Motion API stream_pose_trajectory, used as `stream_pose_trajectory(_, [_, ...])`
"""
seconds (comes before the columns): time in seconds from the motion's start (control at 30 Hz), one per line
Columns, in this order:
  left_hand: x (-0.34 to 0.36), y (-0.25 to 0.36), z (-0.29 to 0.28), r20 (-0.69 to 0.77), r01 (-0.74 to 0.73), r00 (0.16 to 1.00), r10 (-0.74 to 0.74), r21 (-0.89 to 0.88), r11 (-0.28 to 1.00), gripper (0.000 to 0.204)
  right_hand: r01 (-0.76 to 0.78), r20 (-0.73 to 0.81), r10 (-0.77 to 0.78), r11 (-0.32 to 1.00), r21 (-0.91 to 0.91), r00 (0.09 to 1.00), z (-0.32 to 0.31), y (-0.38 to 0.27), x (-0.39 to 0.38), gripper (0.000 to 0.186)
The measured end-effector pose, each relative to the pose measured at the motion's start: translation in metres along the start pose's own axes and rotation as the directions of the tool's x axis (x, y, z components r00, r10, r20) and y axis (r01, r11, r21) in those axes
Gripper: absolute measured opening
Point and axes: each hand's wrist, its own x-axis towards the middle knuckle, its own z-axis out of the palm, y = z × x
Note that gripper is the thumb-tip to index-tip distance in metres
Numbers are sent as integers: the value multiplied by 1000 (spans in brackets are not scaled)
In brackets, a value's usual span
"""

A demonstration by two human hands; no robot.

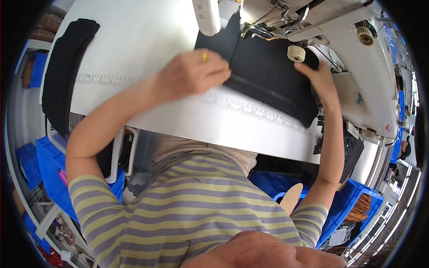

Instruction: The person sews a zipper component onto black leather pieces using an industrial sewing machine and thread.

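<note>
A black fabric piece point(272, 71) lies under the head of a white sewing machine point(371, 80), with a line of light stitch-like marks along its near side. My left hand point(194, 73), a yellow ring on one finger, is slightly blurred. Its fingers are closed at the left edge of the fabric and seem to pinch it. My right hand point(319, 82) is at the fabric's right edge, beside the machine's round knob point(296, 53). Its thumb stands apart from the fingers, which are partly hidden.
Ruler markings point(241, 107) run across the white table point(147, 111). Folded black fabric point(67, 76) hangs over the table's left edge. A blue bin point(49, 165) stands below left, and another blue bin point(353, 201) with brown pieces below right.
</note>
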Motion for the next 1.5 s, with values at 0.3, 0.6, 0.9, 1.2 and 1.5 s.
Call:
stream_pose_trajectory(0.3, [18, -53, 28, 107, -12, 994, -6, 164, 986, 36, 316, -241, -680, 586, -746, 692, 20, 21, 33, 28])
stream_pose_trajectory(0.6, [17, -55, 27, 53, 12, 998, -21, 155, 988, 21, 108, -657, -754, 652, -750, -11, -200, 78, -88, 60])
stream_pose_trajectory(0.9, [17, -50, 22, 88, -10, 996, -2, 135, 991, 35, 145, -561, 445, 679, 720, 698, -444, 295, -57, 45])
stream_pose_trajectory(1.2, [21, -51, 28, 45, 3, 999, -9, 140, 990, 15, 662, -828, 267, 502, 556, 493, -312, 247, -74, 49])
stream_pose_trajectory(1.5, [22, -53, 28, 84, 1, 996, -10, 101, 995, 36, 211, -730, 337, 811, 546, 594, -414, 267, -74, 44])
